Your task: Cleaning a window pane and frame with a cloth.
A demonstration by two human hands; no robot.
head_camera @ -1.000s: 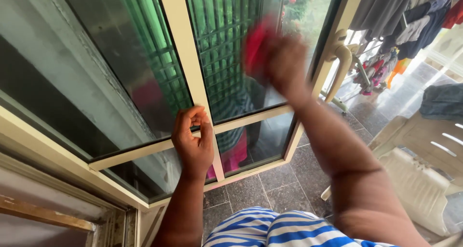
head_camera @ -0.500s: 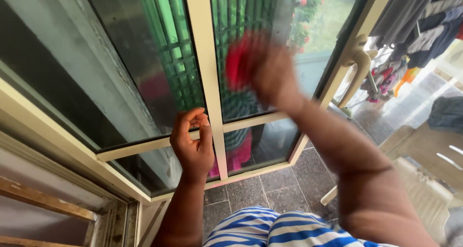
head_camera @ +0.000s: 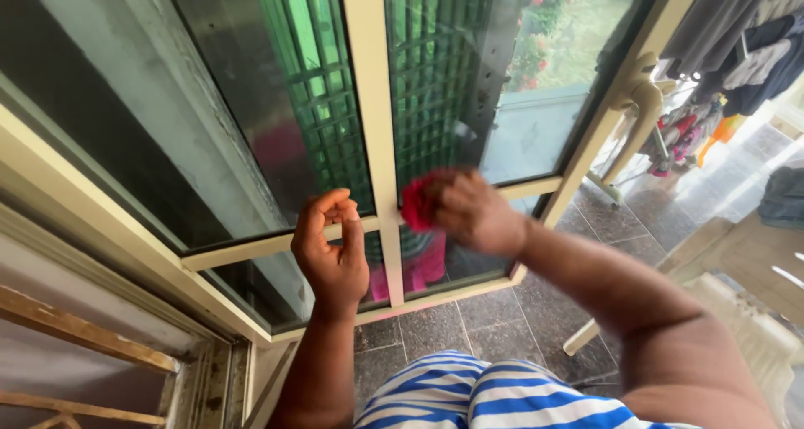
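Against door glass (head_camera: 519, 136), red cloth (head_camera: 416, 201) bunched under right hand (head_camera: 473, 211) fingers.

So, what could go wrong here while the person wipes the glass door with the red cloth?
1. The right hand presses the red cloth beside the cream frame bar; knuckles might knock against it.
2. The left hand grips the crossbar at the frame joint; if the door slides, fingers could perhaps get pinched.
3. The door handle juts out near the right arm and might catch it on a wide stroke.
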